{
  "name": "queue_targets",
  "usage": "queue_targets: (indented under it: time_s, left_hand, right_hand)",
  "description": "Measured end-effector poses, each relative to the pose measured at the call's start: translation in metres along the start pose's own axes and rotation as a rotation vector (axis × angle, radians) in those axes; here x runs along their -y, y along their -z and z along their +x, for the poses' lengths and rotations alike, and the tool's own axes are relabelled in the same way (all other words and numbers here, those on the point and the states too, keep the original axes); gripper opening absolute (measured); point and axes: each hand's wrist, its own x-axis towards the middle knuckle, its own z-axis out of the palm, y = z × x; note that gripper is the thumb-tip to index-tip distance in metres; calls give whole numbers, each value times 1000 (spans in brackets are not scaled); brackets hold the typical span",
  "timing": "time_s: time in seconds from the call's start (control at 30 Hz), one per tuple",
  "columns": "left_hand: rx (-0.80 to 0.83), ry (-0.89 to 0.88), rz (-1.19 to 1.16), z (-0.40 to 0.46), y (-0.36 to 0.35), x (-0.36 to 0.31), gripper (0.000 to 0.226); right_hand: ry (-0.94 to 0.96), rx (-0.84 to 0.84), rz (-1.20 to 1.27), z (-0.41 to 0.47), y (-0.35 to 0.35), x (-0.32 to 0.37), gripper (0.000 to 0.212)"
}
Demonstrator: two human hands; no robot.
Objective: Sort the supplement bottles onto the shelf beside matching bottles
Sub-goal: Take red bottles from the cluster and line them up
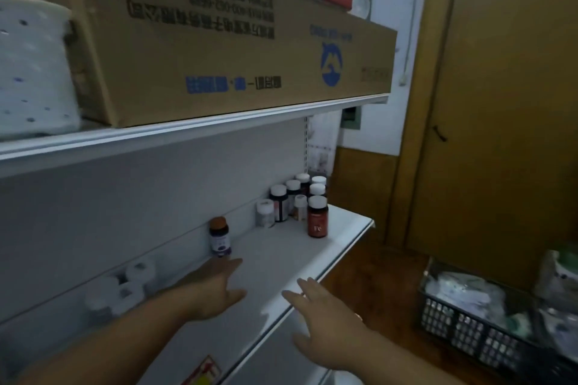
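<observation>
I had both hands over the white shelf (pixel 341 247), nothing held. Left hand (pixel 215 287) was above the shelf surface, fingers spread and relaxed, tips just short of the orange-capped bottle (pixel 220 236), which stood upright at the shelf's back wall. Right hand (pixel 325 319) was at the shelf's front edge, fingers spread too, grip empty. White bottles (pixel 125 287) sat blurred at the shelf's back wall, beyond my left forearm. At the shelf's far end stood a cluster of white-capped dark bottles (pixel 297 197), with a red-brown bottle (pixel 317 217) nearest the front edge and a small clear bottle (pixel 265 212) on the cluster's near side. A cardboard box (pixel 219 40) lay on the shelf above. A black crate (pixel 475 322) sat on the floor, well apart from the shelf.
</observation>
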Motion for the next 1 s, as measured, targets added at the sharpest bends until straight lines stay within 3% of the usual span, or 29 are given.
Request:
queue_targets:
  time_s: [0.17,0.47,0.57,0.67,0.83,0.93,1.0]
  left_hand:
    - [104,-50,-110,83,1,-4,71]
    - [122,-33,-260,184,-34,-11,73]
    - [48,7,-379,208,-41,-23,73]
    - [-76,70,-654,239,-55,-52,72]
    - [-276,153,-948,284,-72,-113,85]
    - [-408,174,-961,305,-85,-132,77]
    - [-472,243,-994,310,-91,-140,60]
  right_hand:
    - [-76,9,-20,46,14,-44,69]
    - [-248,-38,124,120,22,-141,70]
    - [-253,-106,205,143,26,-168,70]
    - [-315,-129,304,168,29,-201,67]
    - [-382,-147,500,216,40,-256,65]
    - [-287,-165,602,245,49,-274,58]
    - [-257,-179,670,261,50,-279,56]
